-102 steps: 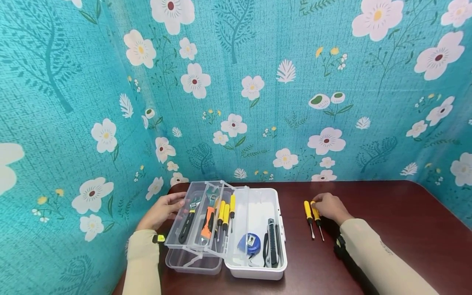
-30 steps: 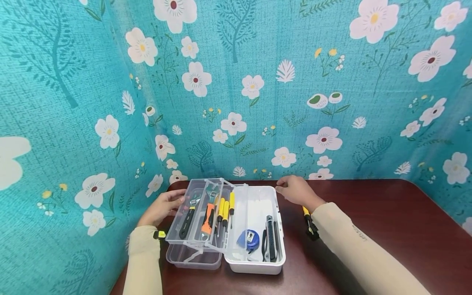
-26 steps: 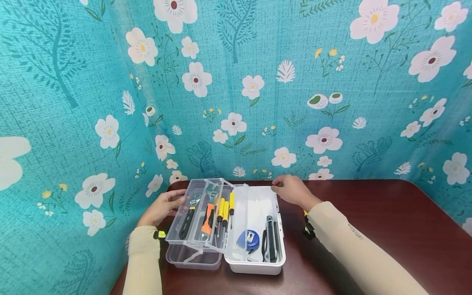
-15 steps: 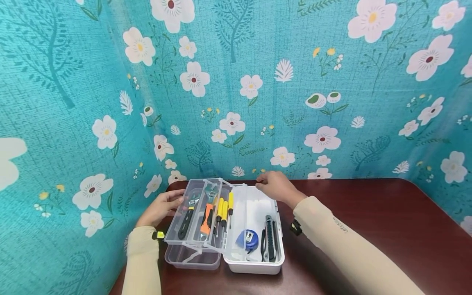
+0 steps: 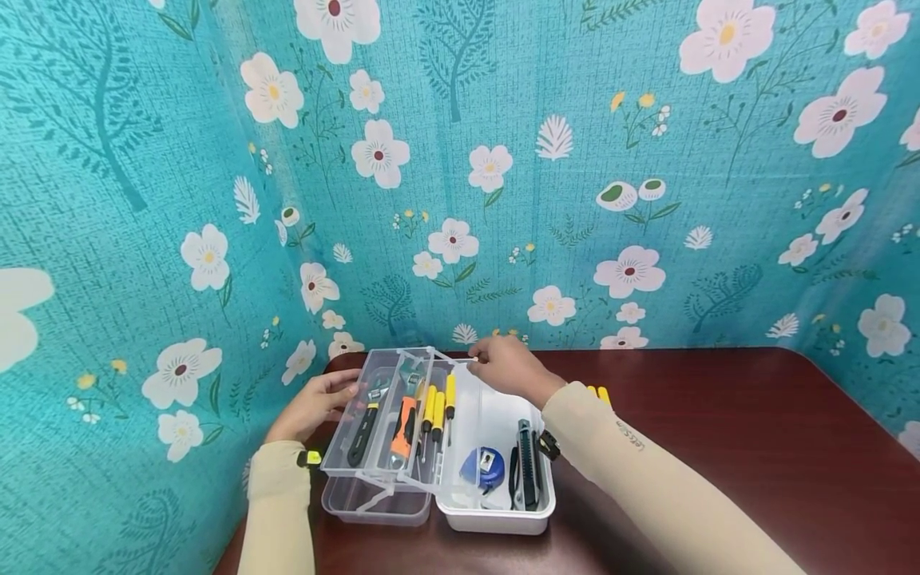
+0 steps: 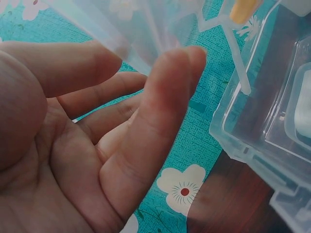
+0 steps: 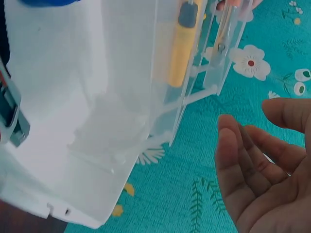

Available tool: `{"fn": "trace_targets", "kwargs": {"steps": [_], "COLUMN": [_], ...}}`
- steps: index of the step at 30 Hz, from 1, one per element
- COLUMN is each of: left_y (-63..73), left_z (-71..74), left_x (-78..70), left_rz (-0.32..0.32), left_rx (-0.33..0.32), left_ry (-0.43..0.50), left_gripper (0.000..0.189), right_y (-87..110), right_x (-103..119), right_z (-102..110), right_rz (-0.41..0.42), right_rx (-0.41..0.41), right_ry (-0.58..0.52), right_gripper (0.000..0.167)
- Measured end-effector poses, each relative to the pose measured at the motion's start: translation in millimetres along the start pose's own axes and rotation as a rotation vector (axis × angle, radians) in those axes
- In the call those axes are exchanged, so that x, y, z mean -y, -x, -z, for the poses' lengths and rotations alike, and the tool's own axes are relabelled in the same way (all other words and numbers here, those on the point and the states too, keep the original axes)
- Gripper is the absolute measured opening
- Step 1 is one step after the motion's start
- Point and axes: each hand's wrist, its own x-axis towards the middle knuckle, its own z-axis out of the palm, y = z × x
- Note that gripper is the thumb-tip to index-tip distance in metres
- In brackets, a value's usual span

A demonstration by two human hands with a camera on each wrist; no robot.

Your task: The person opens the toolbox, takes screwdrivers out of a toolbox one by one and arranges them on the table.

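My left hand [image 5: 309, 409] pinches the left edge of the clear upper tray [image 5: 332, 459] of an open toolbox; in the left wrist view the clear plastic [image 6: 116, 34] runs between thumb and fingers. My right hand [image 5: 509, 367] is above the far end of the white toolbox base [image 5: 496, 523], near the tray's hinge arm. In the right wrist view its fingers are loosely bent, thumb apart, nothing between them. The upper tray holds a black-handled adjustable wrench [image 5: 364, 435] and an orange-handled tool [image 5: 404, 427]. Several yellow screwdrivers [image 5: 438, 415] lie beside them.
Inside the white base are a blue tape measure [image 5: 489, 469] and a black utility knife [image 5: 529, 467]. A lower clear tray [image 5: 381, 511] sits at the left. Two yellow screwdriver handles [image 5: 602, 394] show behind the right sleeve on the dark table [image 5: 755, 447]. Floral cloth [image 5: 561, 239] hangs behind.
My right hand has left the two yellow screwdrivers on the table and moved left, over the far end of the white base. The left hand stays on the tray edge.
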Motion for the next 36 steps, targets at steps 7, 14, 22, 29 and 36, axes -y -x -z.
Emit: {"fn": "trace_targets", "kwargs": {"steps": [7,14,22,29,36], "left_y": [-0.7,-0.8,-0.3,0.4,-0.1], "left_z": [0.7,0.4,0.4,0.8,-0.2], "left_x": [-0.3,1.2,0.3,-0.9,-2.6], "left_rz": [0.004,0.007,0.011,0.014,0.018], "left_rx": [-0.002,-0.009,-0.009,-0.010,-0.011], "left_ry": [-0.010,-0.002,0.001,-0.004,0.006], "left_gripper": [0.048,0.048,0.048,0.048,0.046], "right_y": [-2.2,-2.7,-2.7,-4.4,-7.1], "right_x": [8,13,13,15,16], "right_z": [-9,-21,-32,-37,-41], "right_rz": [0.002,-0.013,-0.014,0.006,0.005], "right_rx": [0.054,0.102,0.102,0.102,0.103], "right_ry": [0.008,0.001,0.049,0.077,0.138], "right_gripper": [0.030,0.036,0.042,0.042,0.041]}}
